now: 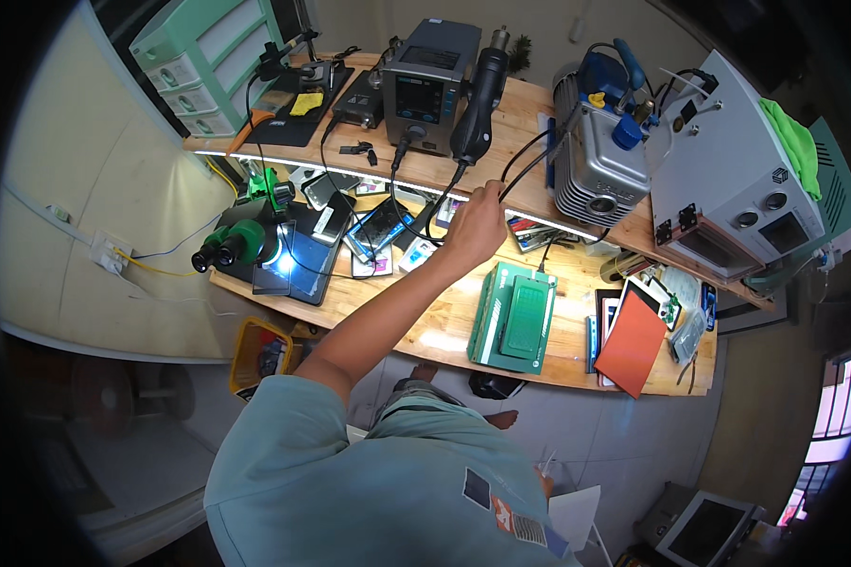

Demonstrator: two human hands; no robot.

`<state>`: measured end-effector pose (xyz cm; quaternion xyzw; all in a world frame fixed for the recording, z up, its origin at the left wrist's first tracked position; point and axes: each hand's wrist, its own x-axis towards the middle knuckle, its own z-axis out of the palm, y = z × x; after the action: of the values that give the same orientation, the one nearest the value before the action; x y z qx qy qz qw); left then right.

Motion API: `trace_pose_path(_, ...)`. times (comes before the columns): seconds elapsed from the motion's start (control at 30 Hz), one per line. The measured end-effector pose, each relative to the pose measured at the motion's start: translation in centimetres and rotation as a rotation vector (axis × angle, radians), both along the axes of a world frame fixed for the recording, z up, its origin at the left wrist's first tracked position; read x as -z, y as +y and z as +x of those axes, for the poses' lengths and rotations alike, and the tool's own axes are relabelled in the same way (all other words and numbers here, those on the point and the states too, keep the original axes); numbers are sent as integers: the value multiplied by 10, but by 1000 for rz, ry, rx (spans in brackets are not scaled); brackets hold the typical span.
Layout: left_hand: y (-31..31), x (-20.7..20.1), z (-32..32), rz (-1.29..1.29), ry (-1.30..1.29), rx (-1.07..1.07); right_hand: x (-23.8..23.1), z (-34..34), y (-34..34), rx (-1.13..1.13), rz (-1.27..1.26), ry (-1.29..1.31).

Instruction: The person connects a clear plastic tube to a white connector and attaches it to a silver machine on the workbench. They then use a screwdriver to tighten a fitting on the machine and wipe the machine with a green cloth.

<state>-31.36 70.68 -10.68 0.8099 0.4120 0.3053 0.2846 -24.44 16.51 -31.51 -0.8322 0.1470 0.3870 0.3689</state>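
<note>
My left hand [477, 227] reaches across the workbench to the front edge of the raised shelf. Its fingers are closed at a black cable [528, 168] that runs up toward a silver, finned machine [603, 156]. Just behind the hand, a black hot-air gun [479, 104] stands upright beside its grey station [428, 90]. Nearer me on the bench lies a green box [487, 321] with a green slab-shaped device [526, 317] on top. Only a sliver of my right hand [546, 484] shows low by my side, near something thin and white; its fingers are mostly hidden.
A green microscope [244, 242] with a bright light stands at the left, beside scattered phones and parts. An orange-red sheet [632, 345] covers items at the right. A grey boxy machine [728, 170] occupies the shelf's right end. Below the bench sits a yellow bin [248, 354].
</note>
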Motion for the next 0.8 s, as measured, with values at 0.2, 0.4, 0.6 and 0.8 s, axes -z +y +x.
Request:
trace_pose_path(0.2, 15, -17, 8, -22, -207, 195, 12, -4, 1, -32, 68, 14)
trace_pose_path(0.4, 9, -12, 11, -68, -340, 275, 22, -9, -27, -1, 0, 25)
trace_pose_path(0.6, 12, 14, 23, 173, -180, 122, 13, -19, -27, 28, -57, 34)
trace_pose_path(0.8, 39, -12, 30, 279, -149, -196, 47, -10, -39, 164, 47, 125)
